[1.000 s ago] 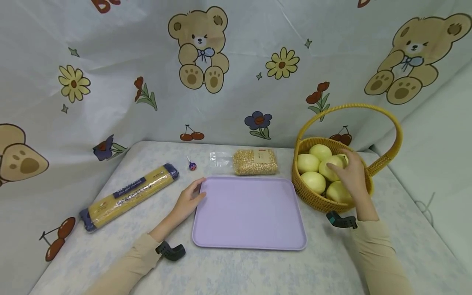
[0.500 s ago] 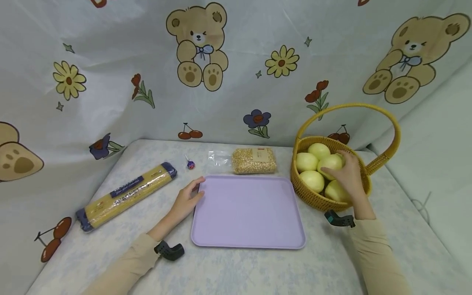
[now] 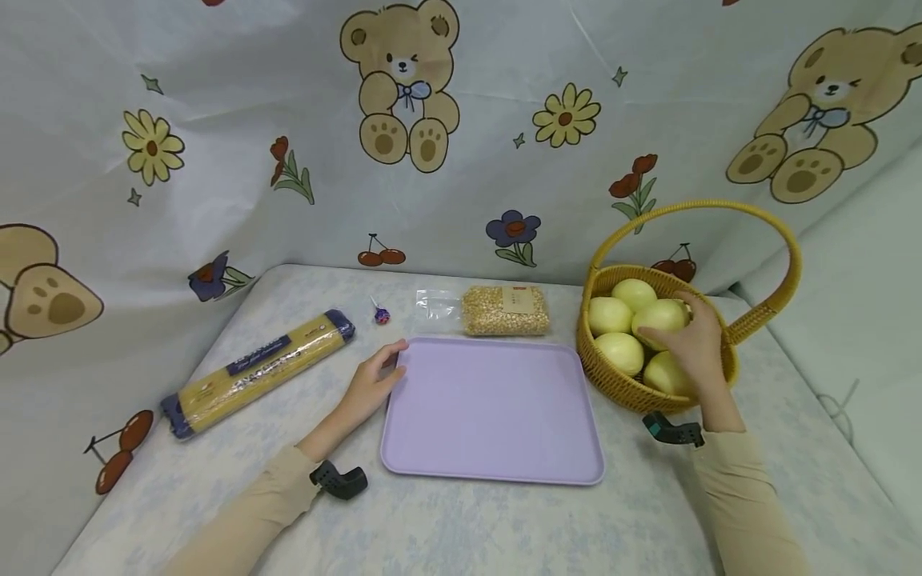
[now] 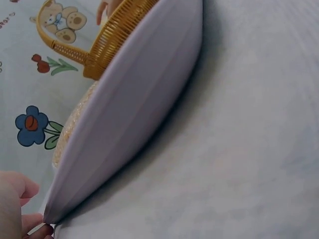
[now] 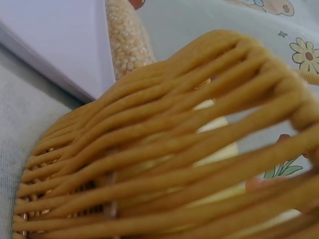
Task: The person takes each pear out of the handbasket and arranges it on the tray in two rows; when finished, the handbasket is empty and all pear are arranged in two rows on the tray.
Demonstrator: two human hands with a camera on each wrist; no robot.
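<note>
In the head view, my right hand (image 3: pixel 700 336) reaches into a yellow wicker basket (image 3: pixel 612 384) and grips a round pale yellow-green fruit (image 3: pixel 659 322), thumb on its near side and fingers at its far side. Several like fruits (image 3: pixel 619 354) lie around it. Basket weave fills most of the right wrist view and hides the grip. My left hand (image 3: pixel 370 380) holds the upper left corner of a lilac tray (image 3: pixel 493 412). In the left wrist view, fingertips (image 4: pixel 34 219) meet the tray corner, with the thumb above the rim.
Behind the tray lies a clear bag of corn kernels (image 3: pixel 504 310). A lollipop (image 3: pixel 381 315) rests to its left. A long yellow-and-blue pack of spaghetti (image 3: pixel 259 372) slants across the table's left side. The basket's tall handle (image 3: pixel 691 206) arches over the fruit. A printed cloth hangs behind.
The whole head view has shifted slightly. The gripped fruit sits a touch higher among the others. My left hand stays at the tray corner.
</note>
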